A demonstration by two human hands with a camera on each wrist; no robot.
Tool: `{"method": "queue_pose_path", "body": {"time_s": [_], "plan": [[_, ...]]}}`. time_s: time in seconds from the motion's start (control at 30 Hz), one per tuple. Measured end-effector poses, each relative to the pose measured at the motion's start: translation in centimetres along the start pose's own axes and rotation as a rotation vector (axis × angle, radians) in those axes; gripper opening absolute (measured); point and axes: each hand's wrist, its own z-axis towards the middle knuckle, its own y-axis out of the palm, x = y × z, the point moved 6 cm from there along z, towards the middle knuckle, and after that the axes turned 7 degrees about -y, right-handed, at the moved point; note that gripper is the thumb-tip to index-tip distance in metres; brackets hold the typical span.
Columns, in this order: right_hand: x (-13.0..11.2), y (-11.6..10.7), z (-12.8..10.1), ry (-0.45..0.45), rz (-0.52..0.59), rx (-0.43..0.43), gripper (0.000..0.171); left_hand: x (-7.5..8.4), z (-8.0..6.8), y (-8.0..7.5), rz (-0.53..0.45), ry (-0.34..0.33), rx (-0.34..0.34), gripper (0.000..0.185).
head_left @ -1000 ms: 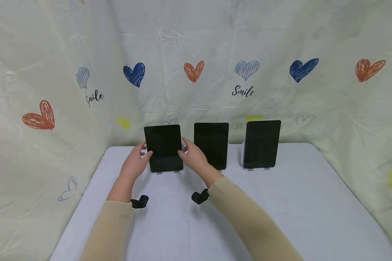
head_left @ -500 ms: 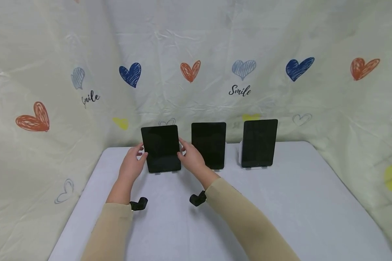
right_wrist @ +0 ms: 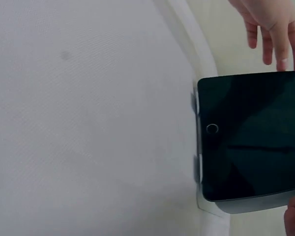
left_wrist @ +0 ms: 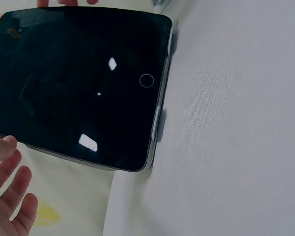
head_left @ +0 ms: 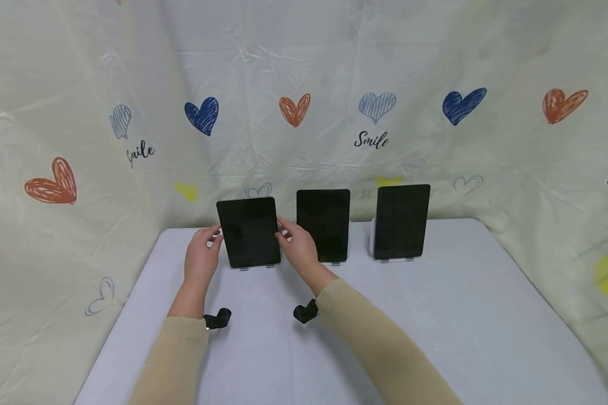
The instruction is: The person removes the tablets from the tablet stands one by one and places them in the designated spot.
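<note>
Heart-print sheeting backs the tabletop, where both hands, the left hand and right hand, fingers spread, flank the far-edge left tablet, seemingly settling it; squaring it needs light touches.

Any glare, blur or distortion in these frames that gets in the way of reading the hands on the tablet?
Head view: even soft light, sharp, slight wide-angle bending at the edges; the left tablet between left hand and right hand reads clearly. Left wrist view: small bright reflections on the dark screen, fingers cropped at the corner. Right wrist view: table soft, washed out; faint sheen on the screen.
</note>
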Motion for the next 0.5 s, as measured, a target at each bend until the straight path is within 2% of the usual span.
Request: {"method": "queue_pose_path", "body": {"time_s": [0.2,0.5], "plan": [[0.43,0.23,0.00,-0.034,0.031,0.059,0.049,-0.41,0.11,0.32,-0.050,-0.064,0.023,0.042],[0.72,0.37,-0.10,-0.057,0.040,0.127,0.046,-0.72,-0.32,0.45,-0.154,-0.077,0.091,0.039]]}}
